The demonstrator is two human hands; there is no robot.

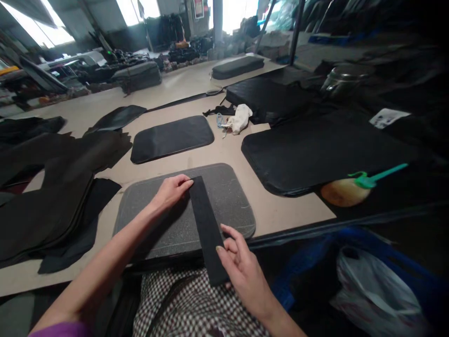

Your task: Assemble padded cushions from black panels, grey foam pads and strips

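A long black strip (206, 224) lies slantwise over a grey rounded board (231, 201) at the table's front edge, its lower end reaching past that edge. My left hand (171, 191) pinches the strip's upper left corner between thumb and fingertips. Near the lower end, my right hand (240, 264) is at the strip's right side, thumb on its edge and the index finger extended; some of its fingers are partly hidden beneath the strip. Behind the board lies a dark rounded panel (172, 139).
Dark cut pieces (45, 215) are stacked on the left. A black padded stack (298, 154), a bottle with a green nozzle (345, 192) and a white cloth (240, 119) are to the right. A plastic bag (379, 290) sits below the table at lower right.
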